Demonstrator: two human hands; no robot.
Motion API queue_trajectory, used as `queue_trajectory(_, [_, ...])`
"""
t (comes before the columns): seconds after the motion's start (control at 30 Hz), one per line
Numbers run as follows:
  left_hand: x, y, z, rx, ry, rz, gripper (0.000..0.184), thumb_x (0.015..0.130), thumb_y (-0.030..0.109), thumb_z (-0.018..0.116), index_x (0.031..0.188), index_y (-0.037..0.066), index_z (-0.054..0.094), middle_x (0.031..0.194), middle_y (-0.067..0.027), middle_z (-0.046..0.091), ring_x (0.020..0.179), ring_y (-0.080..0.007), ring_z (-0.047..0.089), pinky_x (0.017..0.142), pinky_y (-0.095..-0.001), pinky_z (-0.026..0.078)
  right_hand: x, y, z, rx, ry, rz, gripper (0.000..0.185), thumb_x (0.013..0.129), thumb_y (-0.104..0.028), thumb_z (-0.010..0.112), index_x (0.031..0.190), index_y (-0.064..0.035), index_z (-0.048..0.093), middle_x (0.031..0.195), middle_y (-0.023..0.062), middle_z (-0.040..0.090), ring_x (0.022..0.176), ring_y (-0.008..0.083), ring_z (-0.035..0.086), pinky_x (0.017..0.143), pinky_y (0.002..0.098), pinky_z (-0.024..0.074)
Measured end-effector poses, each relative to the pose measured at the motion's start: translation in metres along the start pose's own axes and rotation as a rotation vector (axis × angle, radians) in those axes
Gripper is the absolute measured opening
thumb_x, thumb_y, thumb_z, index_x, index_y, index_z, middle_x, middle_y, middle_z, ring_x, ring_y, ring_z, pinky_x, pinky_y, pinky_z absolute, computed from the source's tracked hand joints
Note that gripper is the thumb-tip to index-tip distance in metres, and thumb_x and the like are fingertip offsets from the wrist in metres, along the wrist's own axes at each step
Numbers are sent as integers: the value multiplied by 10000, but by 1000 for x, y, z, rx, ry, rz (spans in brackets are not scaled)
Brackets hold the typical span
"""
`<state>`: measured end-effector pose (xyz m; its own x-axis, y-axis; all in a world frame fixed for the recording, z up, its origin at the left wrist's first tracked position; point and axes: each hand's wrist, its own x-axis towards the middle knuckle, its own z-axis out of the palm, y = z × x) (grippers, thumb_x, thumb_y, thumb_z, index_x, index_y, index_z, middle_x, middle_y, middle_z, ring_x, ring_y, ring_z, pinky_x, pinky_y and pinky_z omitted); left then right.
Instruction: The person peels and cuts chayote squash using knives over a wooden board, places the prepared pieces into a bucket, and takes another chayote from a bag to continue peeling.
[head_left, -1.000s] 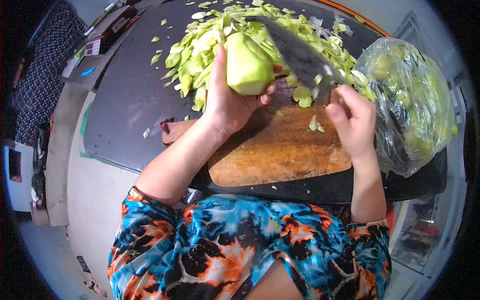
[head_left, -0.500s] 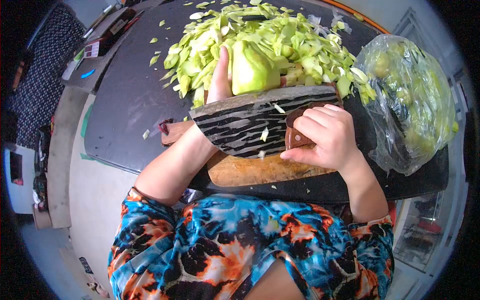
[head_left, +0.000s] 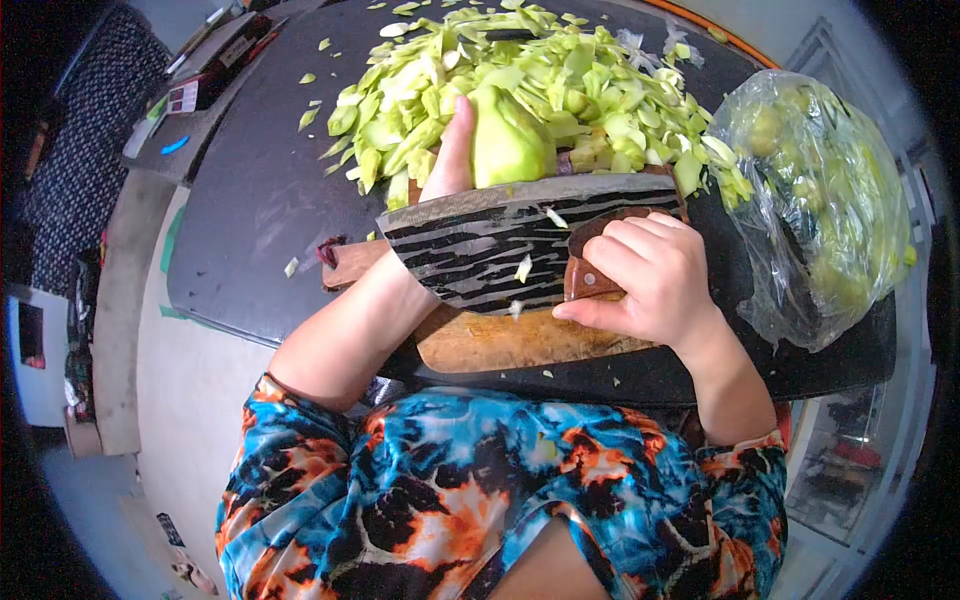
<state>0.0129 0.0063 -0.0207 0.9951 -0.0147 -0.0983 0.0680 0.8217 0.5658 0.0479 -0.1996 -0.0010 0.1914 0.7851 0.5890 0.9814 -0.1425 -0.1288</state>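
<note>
Knife (head_left: 460, 250): blade (head_left: 440, 258) black with wavy grey streaks, plain grey band along the far edge, whitish-green scraps (head_left: 523, 267) on it; handle (head_left: 579, 285) reddish brown. Vegetable (head_left: 512, 140), beyond knife: light green, deeper green in patches. Slices (head_left: 400, 125), beyond knife: pale green to near white. Board (head_left: 520, 345), beneath knife: honey brown, darker grain. Tabletop (head_left: 250, 200), around knife: dark grey-black. Bag (head_left: 825, 215), right of knife: clear, green showing through. Shirt (head_left: 440, 470), near side of knife: blue, orange, black, white, marbled.

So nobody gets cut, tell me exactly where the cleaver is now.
In the head view, the cleaver is gripped in the right hand, extending left over the wooden board, on the person's side of the pale green vegetable.
</note>
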Motion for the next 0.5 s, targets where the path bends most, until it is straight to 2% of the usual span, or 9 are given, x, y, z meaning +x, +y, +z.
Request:
queue_trajectory(0.03, [-1, 0, 0, 52, 9, 18, 668, 830, 655, 528, 1213, 108, 525, 1076, -135, 616, 945, -264, 626, 853, -429, 524, 0, 1, 1, 1, 5, -6, 469, 659, -511, 729, 689, -77, 553, 609, 36, 491, 534, 219, 514, 495, 325, 366])
queue_trajectory(0.13, [4, 2, -7, -255, -163, -83, 676, 826, 668, 519, 1203, 107, 530, 1067, -129, 623, 950, -258, 625, 863, -423, 518, 1, 0, 0, -5, 11, 9, 469, 667, -514, 723, 686, -77, 552, 608, 40, 493, 536, 227, 516, 500, 328, 373])
queue_trajectory(0.23, [-2, 2, 4, 10, 86, -34, 687, 827, 680, 502, 1197, 103, 533, 1074, -124, 623, 959, -258, 621, 872, -417, 512, 1, 3, 0, -24, 11, 40, 481, 680, -526, 708, 667, -78, 534, 600, 47, 488, 536, 239, 516, 503, 335, 381])
queue_trajectory(0.33, [-6, 6, 11, 91, 135, 72, 721, 842, 680, 473, 1216, 65, 523, 1129, -152, 606, 999, -258, 611, 893, -417, 501, 1, 13, 0, -90, 31, 110, 459, 703, -521, 695, 651, -109, 500, 609, 49, 506, 562, 250, 560, 523, 355, 436])
queue_trajectory(0.5, [-4, 6, 9, 133, 200, 112, 742, 841, 687, 463, 1244, 65, 506, 1171, -166, 587, 1050, -280, 590, 928, -436, 477, 1, 14, 4, -78, 59, 166, 463, 710, -523, 692, 653, -104, 501, 609, 46, 515, 564, 250, 565, 520, 354, 441])
